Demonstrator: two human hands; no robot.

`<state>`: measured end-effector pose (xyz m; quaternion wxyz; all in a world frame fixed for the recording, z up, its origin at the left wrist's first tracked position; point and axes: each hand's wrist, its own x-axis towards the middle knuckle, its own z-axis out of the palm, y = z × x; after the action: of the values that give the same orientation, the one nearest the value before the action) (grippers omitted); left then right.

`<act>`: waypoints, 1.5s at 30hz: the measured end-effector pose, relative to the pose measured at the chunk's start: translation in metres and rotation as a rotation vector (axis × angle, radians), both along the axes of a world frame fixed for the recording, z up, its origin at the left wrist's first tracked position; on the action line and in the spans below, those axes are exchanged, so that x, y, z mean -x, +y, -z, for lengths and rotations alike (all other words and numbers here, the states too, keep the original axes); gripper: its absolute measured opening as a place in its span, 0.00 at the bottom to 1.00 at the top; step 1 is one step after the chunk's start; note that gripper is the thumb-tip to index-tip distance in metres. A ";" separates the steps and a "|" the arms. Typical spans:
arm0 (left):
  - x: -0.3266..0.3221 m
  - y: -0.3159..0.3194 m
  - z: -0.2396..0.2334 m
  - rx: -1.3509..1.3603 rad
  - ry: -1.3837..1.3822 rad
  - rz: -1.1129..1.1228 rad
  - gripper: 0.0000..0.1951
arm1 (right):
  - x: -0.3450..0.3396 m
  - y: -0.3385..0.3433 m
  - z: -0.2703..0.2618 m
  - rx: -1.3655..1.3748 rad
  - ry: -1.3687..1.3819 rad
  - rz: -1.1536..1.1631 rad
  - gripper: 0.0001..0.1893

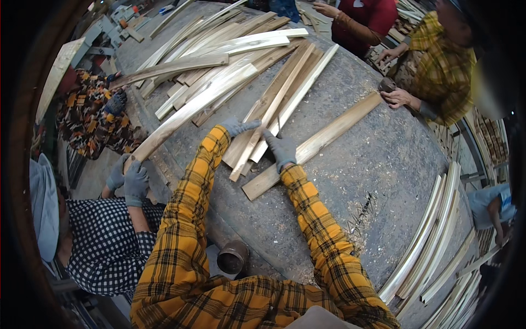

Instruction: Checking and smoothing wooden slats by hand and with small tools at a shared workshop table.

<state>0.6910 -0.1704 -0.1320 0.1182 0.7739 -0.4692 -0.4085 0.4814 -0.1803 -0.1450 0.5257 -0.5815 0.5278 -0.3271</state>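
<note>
A narrow wooden strip (283,91) lies slantwise over a few wider boards on the grey worktable (349,154). My left hand (238,126), in a grey glove, reaches it from the left, fingertips on its edge. From the right, my gloved right hand (281,149) meets the same strip with its index finger and thumb side; its other fingers are partly hidden. Under the strip are a brown board (263,103) and a pale board (314,76). Just beyond my right wrist, a separate flat board (337,125) runs diagonally, its near end passing below that wrist.
A large heap of boards (230,45) covers the far left. At left, a person's gloved hands (133,181) hold a long board (197,103). Across the table, another person's hand (395,98) is near the flat board's end. Long strips (431,230) lie right; a metal cylinder (233,257) is near me.
</note>
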 end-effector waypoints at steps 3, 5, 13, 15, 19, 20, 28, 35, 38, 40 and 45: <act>0.014 -0.011 0.010 0.081 0.093 0.118 0.60 | 0.003 -0.003 0.000 0.010 0.299 0.077 0.38; 0.012 -0.004 0.011 0.168 0.204 0.065 0.53 | 0.005 0.000 -0.004 -0.072 0.052 0.015 0.46; 0.082 0.048 -0.044 0.172 0.843 -0.225 0.32 | 0.037 0.018 -0.048 0.039 -0.322 0.065 0.31; 0.099 0.076 -0.044 0.258 0.930 -0.276 0.28 | 0.050 0.048 -0.064 -0.007 -0.353 0.038 0.30; 0.165 0.157 -0.082 0.359 1.000 -0.205 0.27 | 0.108 0.108 -0.074 -0.031 -0.351 -0.054 0.28; 0.174 0.180 -0.076 0.459 0.976 -0.247 0.28 | 0.123 0.140 -0.110 -0.051 -0.091 -0.087 0.29; 0.248 0.306 -0.067 0.436 0.934 -0.086 0.29 | 0.203 0.306 -0.088 -0.007 -0.322 0.143 0.28; 0.336 0.305 -0.073 0.329 0.793 0.101 0.38 | 0.292 0.327 -0.065 -0.040 -0.286 0.268 0.29; 0.367 0.271 -0.029 0.442 0.378 0.230 0.34 | 0.340 0.305 -0.027 0.091 -0.178 0.244 0.27; 0.382 0.266 -0.030 0.453 0.141 0.238 0.34 | 0.366 0.300 -0.019 0.180 0.182 0.421 0.25; 0.368 0.291 -0.020 0.380 -0.111 0.258 0.34 | 0.374 0.336 -0.032 0.180 0.284 0.301 0.20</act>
<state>0.3229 0.1209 -0.1121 0.1823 0.6927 -0.6385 -0.2813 0.1074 0.1559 -0.1129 0.3376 -0.5810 0.6458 -0.3624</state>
